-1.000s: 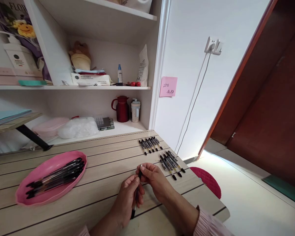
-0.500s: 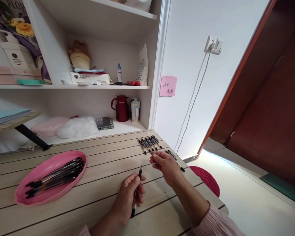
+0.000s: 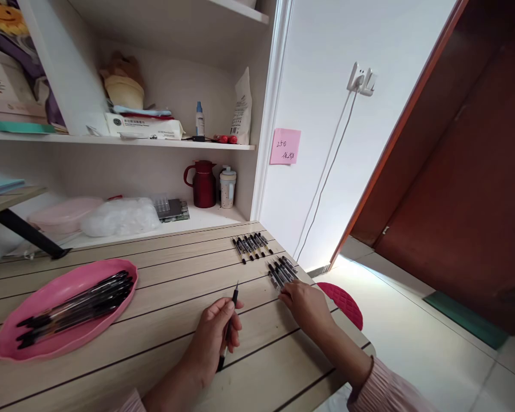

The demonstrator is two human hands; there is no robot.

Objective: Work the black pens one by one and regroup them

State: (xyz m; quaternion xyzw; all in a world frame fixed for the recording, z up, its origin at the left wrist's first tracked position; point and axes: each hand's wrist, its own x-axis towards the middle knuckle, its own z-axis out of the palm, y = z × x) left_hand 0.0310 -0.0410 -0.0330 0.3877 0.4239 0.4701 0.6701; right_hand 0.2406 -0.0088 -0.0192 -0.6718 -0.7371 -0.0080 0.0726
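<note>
My left hand is closed around a black pen, held upright at a slant with its bare writing tip pointing up and away from me. My right hand reaches down at the table's right side, fingers pressed together at the near ends of a row of pens. Whatever is between those fingertips is hidden. Just beyond lies a second row of several pens, side by side. To the left, a pink oval tray holds a bundle of black pens.
The slatted wooden table ends at the right, beside a red quilted stool. Behind it stand white shelves with a dark red jug, a cup and a plastic bag. A pink note is on the wall.
My right hand has moved from above the table, by the far row, down and right onto the near row of pens. The left hand still holds its pen. The view has shifted slightly right.
</note>
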